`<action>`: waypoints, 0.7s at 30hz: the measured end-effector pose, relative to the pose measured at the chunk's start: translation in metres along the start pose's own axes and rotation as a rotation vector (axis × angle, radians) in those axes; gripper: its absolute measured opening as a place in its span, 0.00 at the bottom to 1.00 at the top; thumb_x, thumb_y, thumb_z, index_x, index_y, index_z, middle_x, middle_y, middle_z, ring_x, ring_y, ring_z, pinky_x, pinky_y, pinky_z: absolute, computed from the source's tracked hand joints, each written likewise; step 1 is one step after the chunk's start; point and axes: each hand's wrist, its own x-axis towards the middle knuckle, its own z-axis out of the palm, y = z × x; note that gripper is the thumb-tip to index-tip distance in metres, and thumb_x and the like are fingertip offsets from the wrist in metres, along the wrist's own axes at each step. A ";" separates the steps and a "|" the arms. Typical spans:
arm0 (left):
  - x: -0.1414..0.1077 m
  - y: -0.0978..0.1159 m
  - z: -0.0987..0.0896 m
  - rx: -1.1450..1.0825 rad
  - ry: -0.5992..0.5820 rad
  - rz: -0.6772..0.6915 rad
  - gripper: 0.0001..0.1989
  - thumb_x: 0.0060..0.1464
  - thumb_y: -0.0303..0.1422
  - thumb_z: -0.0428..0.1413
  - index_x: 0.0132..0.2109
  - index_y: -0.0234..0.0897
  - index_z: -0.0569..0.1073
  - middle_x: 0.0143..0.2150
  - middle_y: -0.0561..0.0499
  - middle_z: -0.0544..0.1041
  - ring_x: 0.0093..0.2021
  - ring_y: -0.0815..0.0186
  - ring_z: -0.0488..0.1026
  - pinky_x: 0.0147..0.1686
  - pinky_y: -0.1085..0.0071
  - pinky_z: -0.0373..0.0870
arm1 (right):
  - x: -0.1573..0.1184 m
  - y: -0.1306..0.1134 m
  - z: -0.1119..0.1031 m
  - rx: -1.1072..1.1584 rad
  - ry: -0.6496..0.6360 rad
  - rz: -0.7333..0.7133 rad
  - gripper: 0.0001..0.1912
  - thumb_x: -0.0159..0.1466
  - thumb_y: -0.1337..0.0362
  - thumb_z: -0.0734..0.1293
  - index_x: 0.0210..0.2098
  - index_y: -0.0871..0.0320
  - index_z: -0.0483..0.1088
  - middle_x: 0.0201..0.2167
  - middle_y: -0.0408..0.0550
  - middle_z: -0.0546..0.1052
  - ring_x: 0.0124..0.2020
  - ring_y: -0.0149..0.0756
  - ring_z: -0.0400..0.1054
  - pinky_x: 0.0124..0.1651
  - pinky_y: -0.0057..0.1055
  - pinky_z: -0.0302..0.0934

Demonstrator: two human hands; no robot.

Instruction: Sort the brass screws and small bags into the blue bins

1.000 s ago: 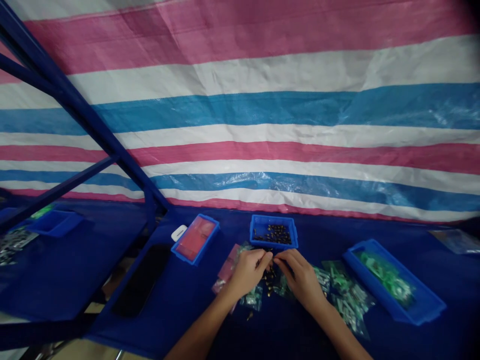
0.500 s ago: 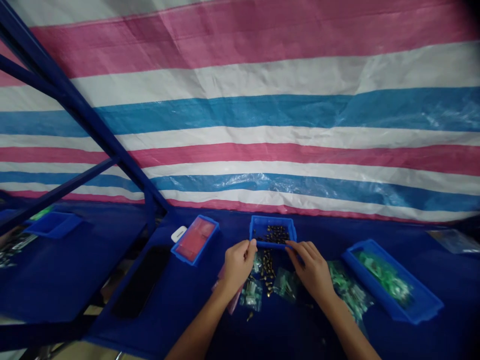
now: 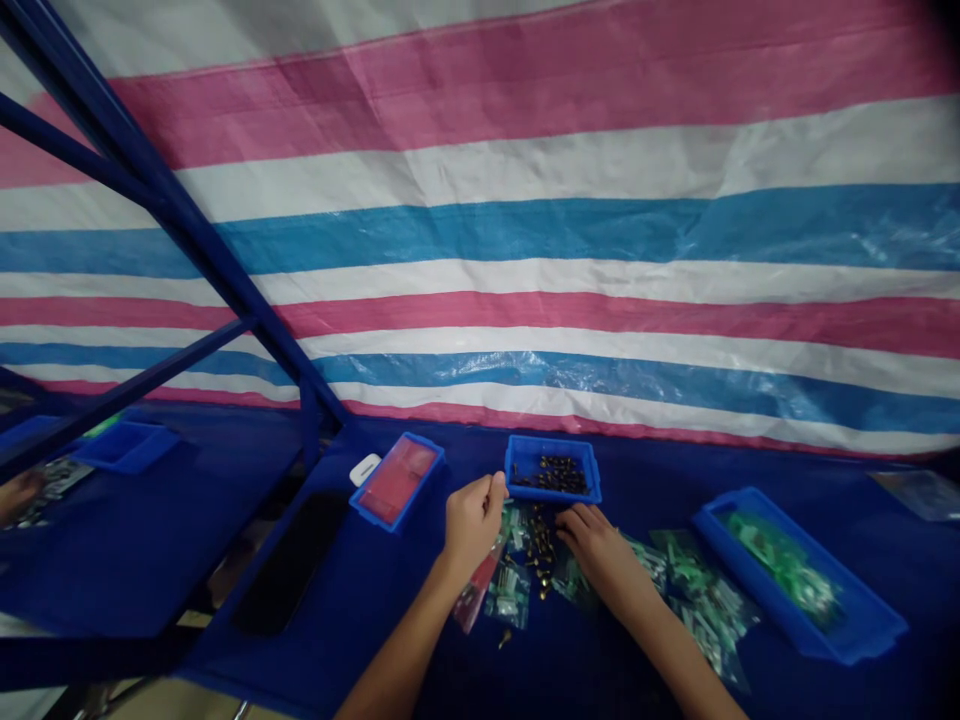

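My left hand (image 3: pixel 472 525) is closed, thumb on top, by the front left corner of a blue tray (image 3: pixel 553 494) that holds small dark, brass-coloured screw-like pieces (image 3: pixel 564 473). Whatever lies inside its fingers is hidden. My right hand (image 3: pixel 598 548) reaches down in front of the tray with bent fingers held together. Its fingertips are beside a loose pile of the same brass-coloured pieces (image 3: pixel 541 550), and I cannot see what they pinch. Small clear bags of greenish parts (image 3: pixel 508 596) lie around the pile. A pink plastic bag (image 3: pixel 477 590) lies below my left hand.
On the left are a blue tray of pink packets (image 3: pixel 399 480), a white case (image 3: pixel 365 470) and a black slab (image 3: pixel 291 565). To the right are filled bags (image 3: pixel 709 600) and a long blue tray of green parts (image 3: pixel 799 575). Another person's hand (image 3: pixel 21 495) shows far left.
My right hand has come off the tray's front edge and moved down toward the loose pile. My left hand stays near the tray's corner. The view has shifted slightly.
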 end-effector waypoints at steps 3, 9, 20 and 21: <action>-0.002 -0.001 0.004 0.030 -0.021 0.019 0.21 0.67 0.37 0.45 0.28 0.36 0.72 0.21 0.53 0.73 0.22 0.71 0.69 0.26 0.76 0.59 | 0.000 0.001 -0.004 0.007 -0.015 0.069 0.05 0.66 0.70 0.63 0.34 0.54 0.66 0.33 0.47 0.73 0.37 0.42 0.70 0.38 0.37 0.66; -0.004 -0.001 0.009 0.053 -0.067 0.043 0.21 0.67 0.38 0.45 0.29 0.36 0.73 0.23 0.52 0.73 0.23 0.71 0.69 0.28 0.76 0.60 | 0.004 -0.003 -0.018 0.228 0.037 0.107 0.06 0.65 0.68 0.61 0.39 0.54 0.69 0.34 0.47 0.75 0.35 0.38 0.71 0.37 0.34 0.67; -0.015 0.016 0.014 0.000 -0.275 0.234 0.09 0.61 0.39 0.55 0.43 0.39 0.75 0.31 0.52 0.76 0.29 0.69 0.72 0.33 0.74 0.66 | 0.012 -0.023 -0.033 1.190 0.031 0.459 0.16 0.63 0.49 0.67 0.35 0.57 0.71 0.31 0.45 0.77 0.31 0.35 0.72 0.38 0.31 0.68; -0.016 0.016 0.015 -0.014 -0.279 0.249 0.11 0.59 0.40 0.57 0.45 0.40 0.74 0.33 0.52 0.76 0.32 0.68 0.73 0.35 0.74 0.66 | 0.012 -0.025 -0.032 1.255 0.037 0.478 0.16 0.62 0.49 0.67 0.35 0.57 0.70 0.31 0.46 0.77 0.32 0.36 0.73 0.40 0.32 0.68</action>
